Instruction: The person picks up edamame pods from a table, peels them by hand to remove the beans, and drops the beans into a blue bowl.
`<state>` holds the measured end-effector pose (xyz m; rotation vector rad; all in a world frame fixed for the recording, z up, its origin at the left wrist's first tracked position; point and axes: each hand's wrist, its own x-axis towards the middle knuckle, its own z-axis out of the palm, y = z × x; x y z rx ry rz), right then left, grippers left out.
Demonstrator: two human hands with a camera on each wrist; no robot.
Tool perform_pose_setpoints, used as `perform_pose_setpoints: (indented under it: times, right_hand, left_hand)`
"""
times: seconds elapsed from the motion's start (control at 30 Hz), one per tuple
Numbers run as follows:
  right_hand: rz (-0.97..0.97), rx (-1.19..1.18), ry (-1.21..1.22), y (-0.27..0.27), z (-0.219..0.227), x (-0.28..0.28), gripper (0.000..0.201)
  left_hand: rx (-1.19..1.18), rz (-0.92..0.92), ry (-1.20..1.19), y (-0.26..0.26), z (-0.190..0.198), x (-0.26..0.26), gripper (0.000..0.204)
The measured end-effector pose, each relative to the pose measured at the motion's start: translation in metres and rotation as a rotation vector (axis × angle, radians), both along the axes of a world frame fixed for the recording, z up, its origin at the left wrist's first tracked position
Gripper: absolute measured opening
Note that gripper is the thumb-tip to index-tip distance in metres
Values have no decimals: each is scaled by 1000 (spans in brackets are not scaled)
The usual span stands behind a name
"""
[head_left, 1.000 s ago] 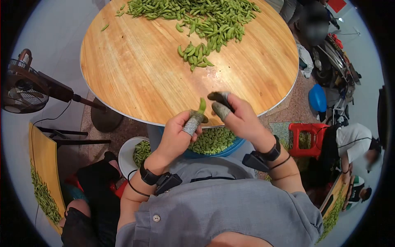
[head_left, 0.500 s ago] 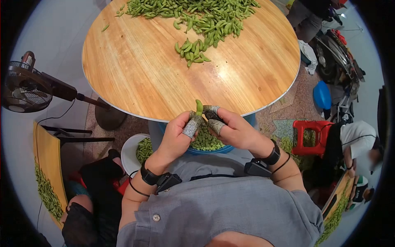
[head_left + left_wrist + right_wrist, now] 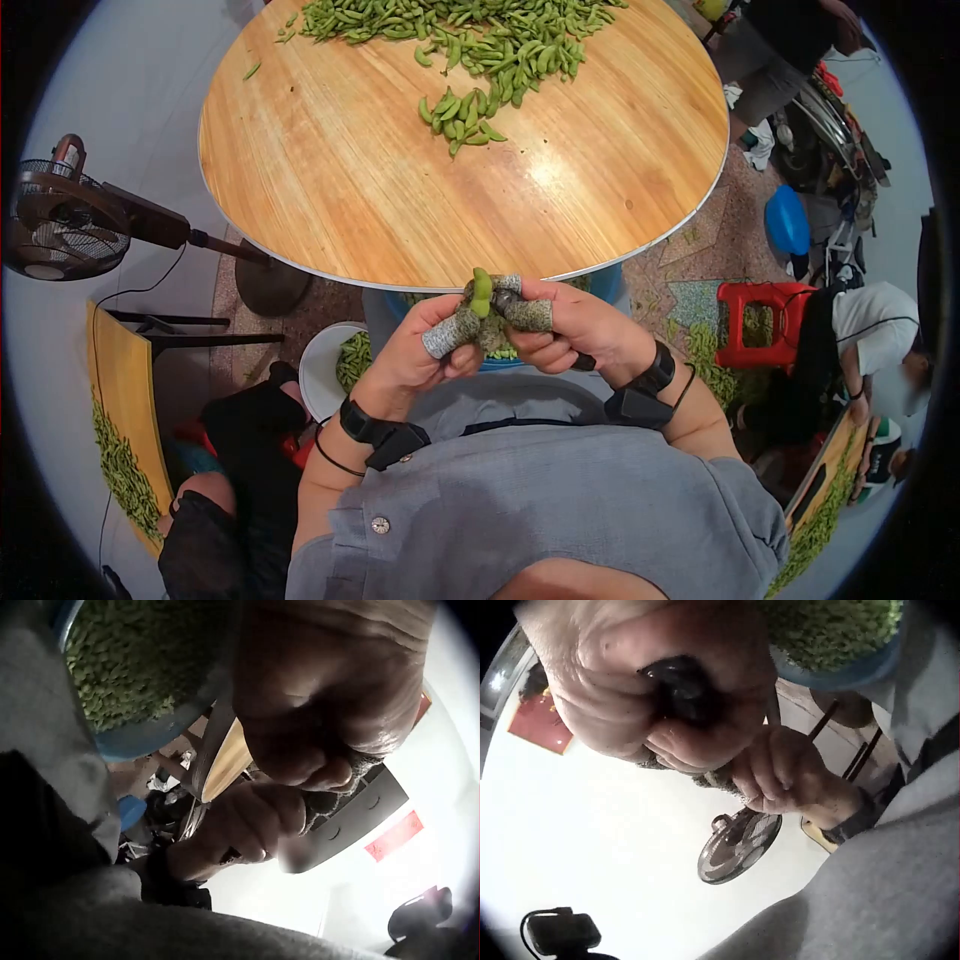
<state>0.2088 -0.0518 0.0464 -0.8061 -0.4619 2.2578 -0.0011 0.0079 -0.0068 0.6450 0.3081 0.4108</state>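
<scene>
The left hand (image 3: pixel 412 348) pinches a green pod (image 3: pixel 482 290) near the tabletop (image 3: pixel 420 220), its long axis pointing away from the grey shirt (image 3: pixel 540 490); the right hand (image 3: pixel 592 328), just beside, grips a dark handle (image 3: pixel 686 690).

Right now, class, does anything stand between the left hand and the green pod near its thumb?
Nothing visible blocks it: the left hand pinches the pod, its thumb wearing a speckled grey covering.

The curved, slender bean pod (image 3: pixel 482 292) was bright green; the cylindrical finger wraps (image 3: pixel 453 335), speckled grey mottled with olive; the glossy, rounded object (image 3: pixel 684 691) in the right grip (image 3: pixel 580 328), black. The round wooden tabletop (image 3: pixel 330 180) was honey-tan, streak-grained; the plastic stool (image 3: pixel 757 357), red; the woven shirt (image 3: pixel 560 490), plain grey.
</scene>
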Motion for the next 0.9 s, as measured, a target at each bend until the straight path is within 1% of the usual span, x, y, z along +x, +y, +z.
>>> perform_pose_setpoints:
  times: [0.07,0.1,0.17,0.2,0.23,0.27,0.3,0.33,0.37,0.4,0.47,0.5,0.57,0.6,0.67,0.7,0.77,0.8,0.87,0.9]
  right_hand:
    - [9,-28,45,-1,-4,0,34]
    - [-1,-42,59,-1,-5,0,32]
    - [-10,-58,73,-2,-5,0,31]
    - [-48,-36,15,-1,-4,-1,30]
    - [-89,-16,-41,-1,-4,-2,29]
    - [-92,-16,-38,-1,-5,-4,29]
    - [-88,37,-179,-2,-6,-8,29]
    - [-84,90,-318,-3,-8,-10,29]
    - [-87,88,-313,-4,-10,-11,29]
    - [-102,105,-339,-4,-11,-12,31]
    - [-121,125,-363,-4,-15,-14,33]
    - [-127,147,-385,-4,-16,-14,35]
    - [-137,174,-411,-5,-18,-12,38]
    - [-156,195,-376,-5,-19,-11,39]
    - [-174,214,-339,-7,-18,-11,40]
    - [-185,210,-340,-8,-16,-13,41]
    - [-199,211,-343,-8,-15,-11,42]
    - [-167,195,-314,-9,-16,-6,39]
    - [-133,179,-287,-8,-20,-4,35]
    - [-245,276,-512,-6,-25,-5,29]
  left_hand:
    - [-125,-19,-137,-3,-9,1,20]
    - [-129,-17,-139,-2,-11,1,20]
    - [-102,-80,-126,3,-12,1,19]
    - [-100,-78,-127,5,-8,5,19]
    - [159,-2,184,5,-1,9,15]
    - [418,73,495,4,3,12,11]
    - [420,71,497,5,2,13,11]
    - [984,227,608,5,-1,14,14]
    - [1551,384,692,5,-2,14,17]
    - [1553,378,694,4,-2,14,17]
    - [1888,434,775,3,-1,15,26]
    - [1892,431,774,4,-4,16,26]
    - [1812,547,616,7,-12,20,16]
    - [1815,547,613,4,-7,22,16]
    - [492,316,512,-7,7,23,11]
    - [494,316,513,-7,7,23,11]
    - [57,286,277,-6,2,24,17]
    - [58,286,275,-5,-2,23,17]
    - [299,280,381,-5,-8,19,16]
    - [298,283,378,-6,-7,19,16]
